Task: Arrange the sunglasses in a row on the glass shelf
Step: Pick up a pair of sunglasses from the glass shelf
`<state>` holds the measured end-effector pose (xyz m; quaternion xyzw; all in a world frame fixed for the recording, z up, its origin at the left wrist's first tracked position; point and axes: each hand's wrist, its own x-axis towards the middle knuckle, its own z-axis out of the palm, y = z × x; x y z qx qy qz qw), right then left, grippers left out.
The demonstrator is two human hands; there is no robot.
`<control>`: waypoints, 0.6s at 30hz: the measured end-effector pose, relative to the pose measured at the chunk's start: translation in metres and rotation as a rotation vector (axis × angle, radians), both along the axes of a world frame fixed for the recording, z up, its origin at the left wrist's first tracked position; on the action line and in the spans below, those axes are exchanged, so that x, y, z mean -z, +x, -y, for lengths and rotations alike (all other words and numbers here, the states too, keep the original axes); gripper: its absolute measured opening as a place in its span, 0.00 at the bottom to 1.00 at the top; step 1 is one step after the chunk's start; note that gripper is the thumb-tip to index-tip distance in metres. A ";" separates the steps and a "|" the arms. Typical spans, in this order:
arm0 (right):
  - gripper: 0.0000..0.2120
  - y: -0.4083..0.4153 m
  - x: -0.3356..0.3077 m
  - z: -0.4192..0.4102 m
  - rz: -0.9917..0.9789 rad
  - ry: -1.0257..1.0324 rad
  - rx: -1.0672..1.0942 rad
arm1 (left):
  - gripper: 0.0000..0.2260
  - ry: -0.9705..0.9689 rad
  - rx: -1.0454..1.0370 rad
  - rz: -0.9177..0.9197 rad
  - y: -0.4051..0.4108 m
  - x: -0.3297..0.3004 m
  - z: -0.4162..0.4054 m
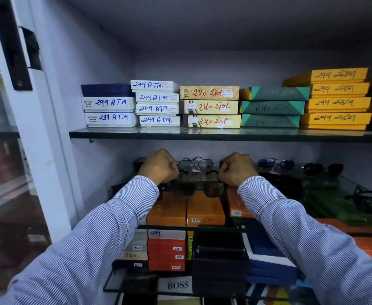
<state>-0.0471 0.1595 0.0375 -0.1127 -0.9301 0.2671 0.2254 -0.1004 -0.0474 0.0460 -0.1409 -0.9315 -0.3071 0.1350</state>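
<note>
Both my hands hold one pair of dark brown-lensed sunglasses (199, 188) over the middle glass shelf (326, 186). My left hand (158, 166) grips its left end and my right hand (238, 169) grips its right end, fingers closed. Behind them, along the back of the shelf, stand a clear-lensed wire-frame pair (195, 165), a blue-lensed pair (276, 164) and a black pair (322, 168). Another black pair (370, 200) lies at the shelf's right front. A dark frame (139, 163) peeks out behind my left hand.
The upper shelf (202, 134) carries stacks of labelled boxes in white, cream, green and yellow. Orange boxes (186, 209) show through the glass below my hands. Lower down sit red, black and blue boxes and a BOSS card (177, 285). A white cabinet post (37, 128) stands at left.
</note>
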 end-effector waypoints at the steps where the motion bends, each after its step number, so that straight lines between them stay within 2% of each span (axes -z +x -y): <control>1: 0.09 -0.001 0.002 0.000 0.016 0.005 -0.003 | 0.04 -0.017 0.001 0.000 0.000 0.001 -0.001; 4: 0.03 -0.003 0.007 0.000 0.059 0.049 -0.010 | 0.04 -0.067 -0.001 0.007 0.000 0.003 -0.002; 7: 0.07 -0.003 0.010 0.002 0.065 0.085 -0.011 | 0.05 -0.125 -0.006 0.010 0.001 0.005 -0.004; 13: 0.06 -0.001 0.018 0.000 0.056 0.064 -0.035 | 0.10 -0.193 -0.023 0.028 0.002 0.010 -0.007; 18: 0.08 0.014 0.022 -0.023 -0.025 -0.039 -0.015 | 0.07 -0.217 0.001 -0.032 0.008 0.004 -0.018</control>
